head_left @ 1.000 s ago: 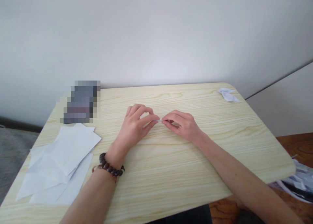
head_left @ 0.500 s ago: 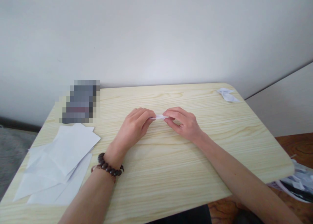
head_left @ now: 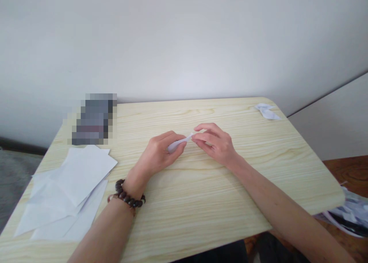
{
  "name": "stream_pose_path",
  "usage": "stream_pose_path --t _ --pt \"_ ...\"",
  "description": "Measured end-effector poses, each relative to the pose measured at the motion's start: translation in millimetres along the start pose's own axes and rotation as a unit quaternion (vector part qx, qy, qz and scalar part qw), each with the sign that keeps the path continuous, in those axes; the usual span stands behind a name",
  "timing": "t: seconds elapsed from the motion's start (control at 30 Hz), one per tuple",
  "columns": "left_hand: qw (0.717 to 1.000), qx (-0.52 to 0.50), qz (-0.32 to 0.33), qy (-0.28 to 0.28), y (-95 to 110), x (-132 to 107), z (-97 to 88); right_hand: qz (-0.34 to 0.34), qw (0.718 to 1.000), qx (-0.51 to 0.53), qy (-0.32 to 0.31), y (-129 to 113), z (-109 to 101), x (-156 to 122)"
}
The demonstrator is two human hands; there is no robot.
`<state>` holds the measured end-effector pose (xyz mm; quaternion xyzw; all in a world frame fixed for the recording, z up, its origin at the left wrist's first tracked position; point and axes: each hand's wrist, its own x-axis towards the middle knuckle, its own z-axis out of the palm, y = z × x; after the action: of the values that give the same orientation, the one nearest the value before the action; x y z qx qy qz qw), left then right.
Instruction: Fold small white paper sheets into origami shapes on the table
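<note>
A small strip of folded white paper [head_left: 178, 143] is held above the middle of the table, slanting up to the right. My left hand [head_left: 162, 150], with a dark bead bracelet at its wrist, grips it between thumb and fingers, which cover part of it. At the paper's right tip, the thumb and a finger of my right hand [head_left: 215, 143] pinch together, while another finger is lifted off. The folds inside my left hand are hidden.
Several loose white paper sheets [head_left: 83, 171] overlap at the table's left. Behind them lies a dark, pixelated object [head_left: 94, 119]. A folded white paper piece [head_left: 267, 111] rests at the far right corner. A container of paper scraps [head_left: 352, 213] stands below the right edge.
The folded paper has tilted from nearly level to slanting, and more of it shows in my left hand. My left hand has turned, and one right finger has lifted away.
</note>
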<state>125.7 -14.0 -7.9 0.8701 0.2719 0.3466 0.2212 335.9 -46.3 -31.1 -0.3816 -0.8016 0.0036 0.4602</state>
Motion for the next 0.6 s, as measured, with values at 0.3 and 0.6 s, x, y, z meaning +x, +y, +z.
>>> stream_pose_path --t 0.3,0.6 --pt "1.000 -0.004 0.004 -0.018 -1.0 -1.7 2.0 -0.015 1.000 -0.014 -0.018 -0.3 -0.5 0.0" --pt "0.996 0.058 0.063 -0.023 -3.1 0.8 2.2 0.002 0.998 -0.022 -0.067 -6.4 -3.2 3.3"
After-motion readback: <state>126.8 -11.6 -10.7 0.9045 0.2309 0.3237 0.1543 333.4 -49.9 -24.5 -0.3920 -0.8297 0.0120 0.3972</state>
